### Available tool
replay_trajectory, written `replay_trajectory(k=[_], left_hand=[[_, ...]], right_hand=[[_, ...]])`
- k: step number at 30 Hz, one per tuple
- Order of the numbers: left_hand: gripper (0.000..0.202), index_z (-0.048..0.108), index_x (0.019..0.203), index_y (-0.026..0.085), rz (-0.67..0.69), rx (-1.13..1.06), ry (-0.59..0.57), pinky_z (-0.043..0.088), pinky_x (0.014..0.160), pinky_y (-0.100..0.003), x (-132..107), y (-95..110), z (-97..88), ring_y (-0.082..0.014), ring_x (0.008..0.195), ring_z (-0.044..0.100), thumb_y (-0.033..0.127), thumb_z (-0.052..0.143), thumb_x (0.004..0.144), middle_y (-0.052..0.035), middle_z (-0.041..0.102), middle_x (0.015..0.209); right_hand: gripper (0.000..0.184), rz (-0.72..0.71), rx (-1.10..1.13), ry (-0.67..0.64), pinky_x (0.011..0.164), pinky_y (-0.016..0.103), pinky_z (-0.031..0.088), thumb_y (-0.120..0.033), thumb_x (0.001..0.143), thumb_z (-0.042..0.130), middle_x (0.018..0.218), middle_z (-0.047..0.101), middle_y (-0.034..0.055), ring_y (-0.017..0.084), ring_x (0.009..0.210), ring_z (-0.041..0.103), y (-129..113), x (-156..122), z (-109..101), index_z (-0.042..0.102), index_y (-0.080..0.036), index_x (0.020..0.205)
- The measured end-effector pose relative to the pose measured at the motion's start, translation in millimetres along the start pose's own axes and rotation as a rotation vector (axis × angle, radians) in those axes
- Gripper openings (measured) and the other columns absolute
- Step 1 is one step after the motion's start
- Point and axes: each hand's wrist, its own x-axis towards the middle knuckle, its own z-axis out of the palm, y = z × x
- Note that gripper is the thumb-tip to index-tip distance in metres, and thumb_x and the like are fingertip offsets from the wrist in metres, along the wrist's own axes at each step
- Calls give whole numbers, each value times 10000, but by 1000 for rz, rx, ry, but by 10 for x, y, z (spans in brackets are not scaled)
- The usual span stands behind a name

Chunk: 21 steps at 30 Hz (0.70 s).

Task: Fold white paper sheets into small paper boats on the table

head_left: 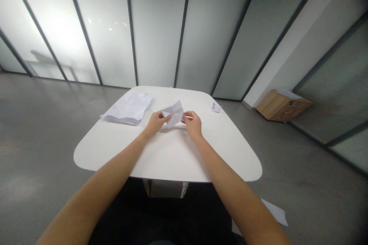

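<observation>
Between my two hands, above the middle of the white table (172, 160), is a small piece of folded white paper (174, 112) with crossing creases. My left hand (156, 122) pinches its left side, the thumb lying over the front. At the right edge, my right hand (193, 123) grips the paper between thumb and fingers; the fingertips are partly hidden behind it. A stack of white paper sheets (129, 108) lies to the left of my left hand. Further right, near the table's edge, sits a small folded paper shape (216, 107).
A wooden cabinet (283, 106) stands on the floor at the right, by the wall. One white sheet (275, 212) lies on the floor at the lower right. Frosted glass panels (155, 26) with dark frames rise behind the table.
</observation>
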Motion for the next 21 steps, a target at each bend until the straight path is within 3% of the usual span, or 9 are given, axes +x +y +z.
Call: replay_trajectory(k=[5, 8, 12, 17, 21], left_hand=[[334, 789, 1044, 197, 259, 348, -141, 518, 871, -316, -59, 102, -5, -212, 937, 669, 459, 718, 849, -88, 743, 1073], [333, 785, 1083, 209, 290, 428, -177, 522, 839, -302, -80, 126, -1, -193, 872, 659, 444, 697, 864, -87, 742, 1077], [312, 780, 1012, 178, 218, 432, -79, 523, 818, -304, -46, 79, 0, -212, 888, 667, 431, 642, 894, -99, 754, 1039], [350, 757, 1000, 144, 45, 310, 70, 527, 801, -315, 24, -23, -47, -237, 902, 684, 455, 669, 864, -97, 767, 974], [381, 753, 934, 131, -84, 168, 108, 528, 767, -309, 38, -79, -66, -245, 889, 677, 487, 733, 799, -75, 754, 854]], right_hand=[[136, 273, 262, -53, 840, 330, 644, -293, 780, 741, 932, 710, 27, 157, 802, 719, -27, 8, -9, 681, -194, 852], [144, 340, 390, -65, 852, 350, 646, -314, 802, 713, 986, 721, 22, 172, 810, 735, -76, 9, -28, 675, -224, 908], [201, 316, 362, -79, 836, 363, 646, -261, 755, 732, 1033, 714, 20, 183, 853, 729, -106, 8, -36, 673, -242, 946], [373, 113, 102, -172, 792, 363, 640, -216, 692, 757, 1168, 679, 50, 173, 900, 686, -67, -15, -15, 700, -231, 1059], [380, 100, 105, -156, 750, 334, 631, -243, 696, 740, 1067, 668, 40, 141, 805, 658, -46, -14, -11, 716, -220, 1074]])
